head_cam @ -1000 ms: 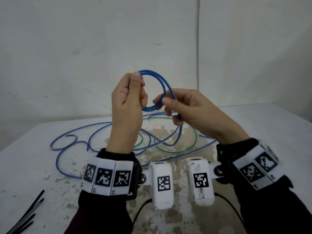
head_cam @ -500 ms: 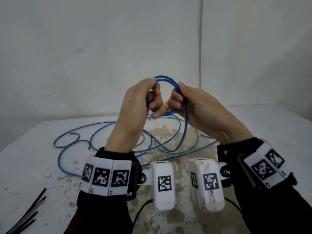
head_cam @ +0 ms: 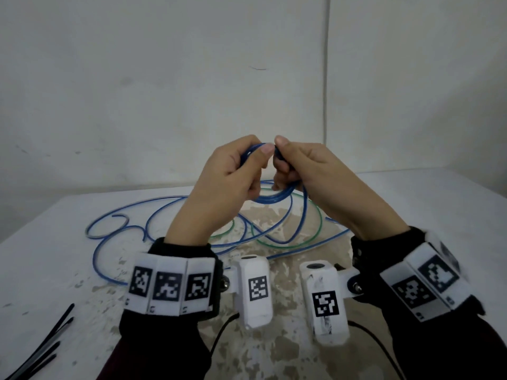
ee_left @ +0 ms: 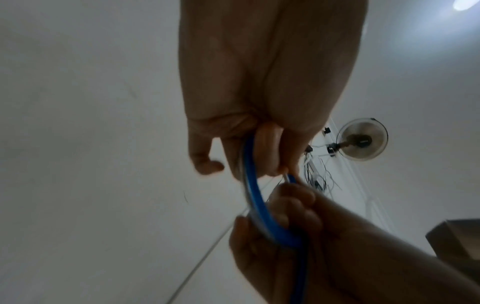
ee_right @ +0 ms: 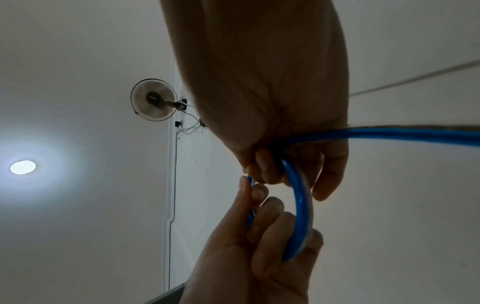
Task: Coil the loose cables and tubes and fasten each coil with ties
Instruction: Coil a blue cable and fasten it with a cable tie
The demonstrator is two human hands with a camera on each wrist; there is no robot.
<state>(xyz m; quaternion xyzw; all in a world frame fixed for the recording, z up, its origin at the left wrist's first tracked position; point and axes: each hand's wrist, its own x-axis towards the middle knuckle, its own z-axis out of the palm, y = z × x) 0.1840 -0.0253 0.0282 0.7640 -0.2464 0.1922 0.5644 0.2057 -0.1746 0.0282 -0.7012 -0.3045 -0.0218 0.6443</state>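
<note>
White worn table (head_cam: pixel 82 270) against a plain wall; black ties (head_cam: pixel 41 349) near left, green tube (head_cam: pixel 315 229) flat under the slack. Risk: blue tube (head_cam: pixel 274 200) is springy, the long tail on the table could snag the green one or pop loops out if either pinch slips. Left hand (head_cam: pixel 233 174) and right hand (head_cam: pixel 307 168) both curled tight round the small blue coil, held above table centre, thumbs nearly touching on top.
</note>
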